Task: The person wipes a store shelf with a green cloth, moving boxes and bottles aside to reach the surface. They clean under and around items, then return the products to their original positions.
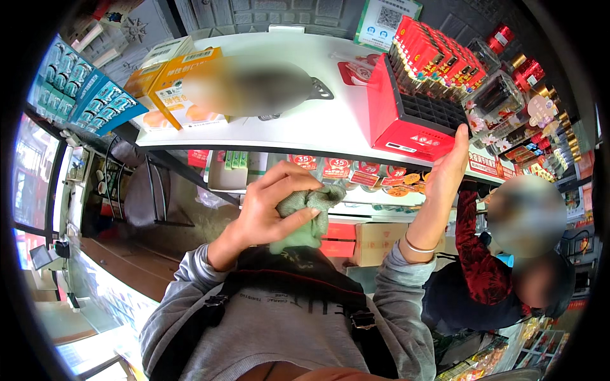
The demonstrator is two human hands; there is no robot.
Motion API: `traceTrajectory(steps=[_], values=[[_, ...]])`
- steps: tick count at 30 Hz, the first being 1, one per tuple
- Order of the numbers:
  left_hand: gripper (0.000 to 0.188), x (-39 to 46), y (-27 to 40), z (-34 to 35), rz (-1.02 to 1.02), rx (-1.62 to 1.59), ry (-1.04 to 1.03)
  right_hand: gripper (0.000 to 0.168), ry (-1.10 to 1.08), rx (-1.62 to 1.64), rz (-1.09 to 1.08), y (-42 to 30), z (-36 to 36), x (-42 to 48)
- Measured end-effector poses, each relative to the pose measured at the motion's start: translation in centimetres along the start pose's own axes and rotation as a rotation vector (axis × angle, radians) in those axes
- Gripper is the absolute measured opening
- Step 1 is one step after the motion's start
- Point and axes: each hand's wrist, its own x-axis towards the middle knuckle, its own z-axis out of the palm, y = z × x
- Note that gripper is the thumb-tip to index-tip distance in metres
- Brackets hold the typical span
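Note:
My left hand (276, 209) grips a crumpled grey-green cloth (305, 209) in front of the white counter's front edge. My right hand (450, 162) rests against the near right corner of a red display box (410, 131); its fingers are partly hidden, so I cannot tell whether they grip the box. The box stands on the white countertop (295, 133) close to its front edge. Slim red packaged items (433, 57) stand in rows at the back of its black grid insert (431, 112), and the front cells hold nothing.
Orange cartons (186, 90) and a blue display stand (95, 90) are on the left. Transparent jars with red lids (526, 74) line the right. Price-tagged goods (336, 166) lie on a shelf below. A person in red sleeves (481, 266) is close on my right.

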Motion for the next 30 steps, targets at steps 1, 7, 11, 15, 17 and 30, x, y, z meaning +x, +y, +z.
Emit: traceTrajectory(steps=[1, 7, 11, 15, 17, 30], values=[[0.036, 0.1, -0.1, -0.1, 0.005, -0.005, -0.001, 0.062, 0.009, 0.006, 0.0, 0.1, 0.0, 0.0], [0.035, 0.6, -0.6, -0.3, 0.026, -0.024, 0.005, 0.057, 0.034, 0.062, 0.024, -0.4, 1.0, -1.2], [0.034, 0.8, -1.0, -0.3, 0.004, -0.049, 0.012, 0.051, 0.032, 0.059, -0.041, 0.2, 1.2, -1.8], [0.046, 1.1, -1.4, -0.2, 0.01, -0.052, -0.012, 0.053, 0.01, 0.079, -0.039, 0.3, 1.6, -2.3], [0.052, 1.7, -0.6, 0.0, -0.069, -0.092, 0.008, 0.056, -0.006, 0.021, -0.028, 0.1, 1.4, -2.8], [0.076, 5.9, 0.4, 2.4, -0.154, -0.333, 0.042, 0.058, -0.382, 0.058, 0.319, -3.1, -3.1, -7.7]])
